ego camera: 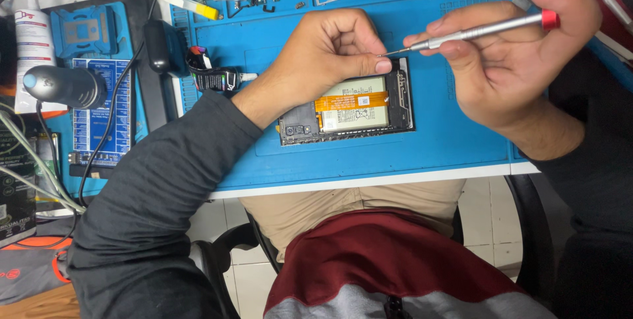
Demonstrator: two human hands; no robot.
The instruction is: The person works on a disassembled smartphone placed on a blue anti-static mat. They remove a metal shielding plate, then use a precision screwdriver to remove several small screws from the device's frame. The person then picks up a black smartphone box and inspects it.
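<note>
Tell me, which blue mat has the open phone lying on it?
The big blue mat in the middle holds the open phone. The smaller blue mat at the far left carries no phone.

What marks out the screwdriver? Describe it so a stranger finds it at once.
Start at the blue work mat with the opened phone lying on it. Above the phone's right end, the right hand holds the screwdriver: a slim silver shaft with a red end cap, unlike anything nearby.
</note>
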